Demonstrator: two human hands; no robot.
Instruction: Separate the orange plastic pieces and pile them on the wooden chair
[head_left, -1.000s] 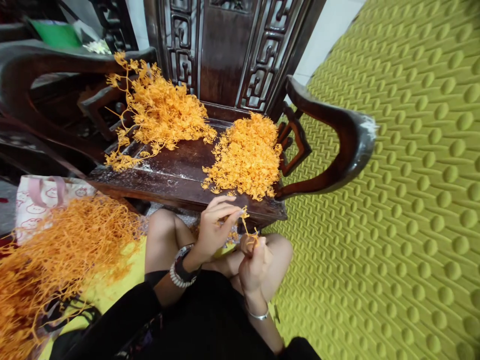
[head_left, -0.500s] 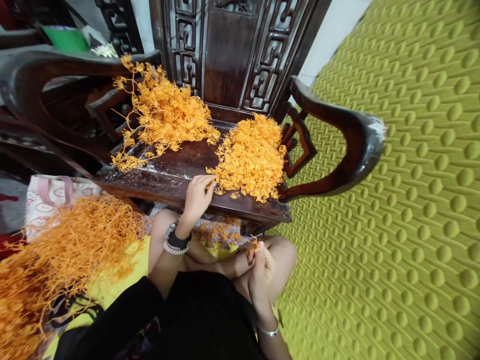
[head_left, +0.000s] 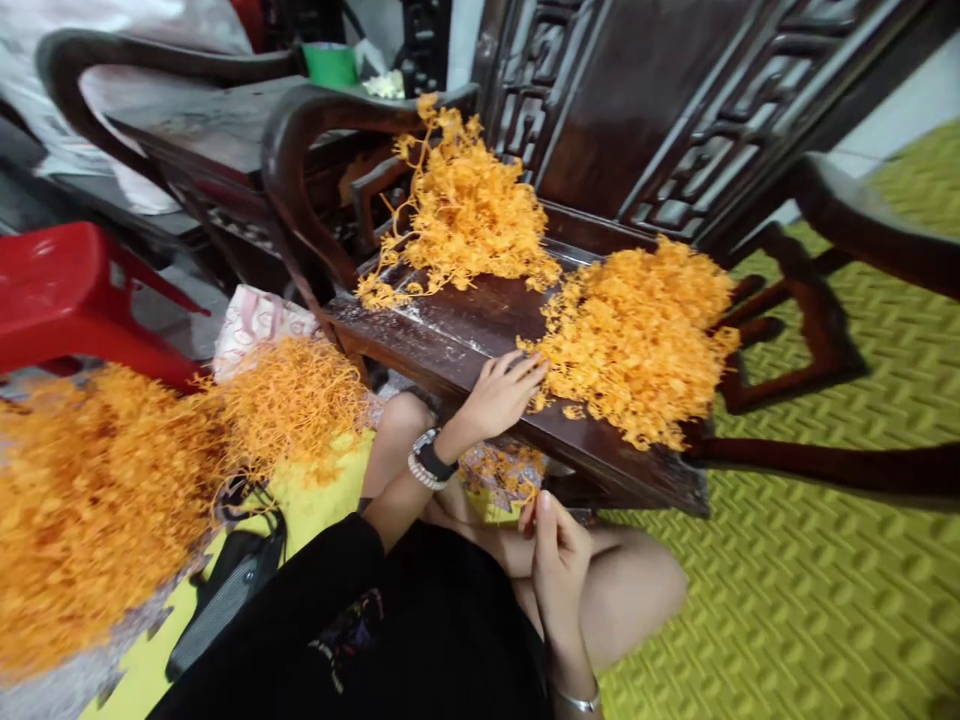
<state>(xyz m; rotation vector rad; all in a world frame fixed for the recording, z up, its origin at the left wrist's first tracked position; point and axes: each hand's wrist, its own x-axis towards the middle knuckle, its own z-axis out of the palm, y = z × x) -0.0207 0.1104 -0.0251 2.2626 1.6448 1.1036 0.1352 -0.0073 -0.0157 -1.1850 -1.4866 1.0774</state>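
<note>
Left fingers, slightly apart, meet the orange heap's near edge; a light touch best spares its florets. Right fingers, clamped on an orange sprig, should pinch softly.

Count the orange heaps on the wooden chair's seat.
2. The left heap lies toward the back of the seat, by the left armrest; the right heap lies toward the right armrest, by the left hand. No other looks hidden there.
</note>
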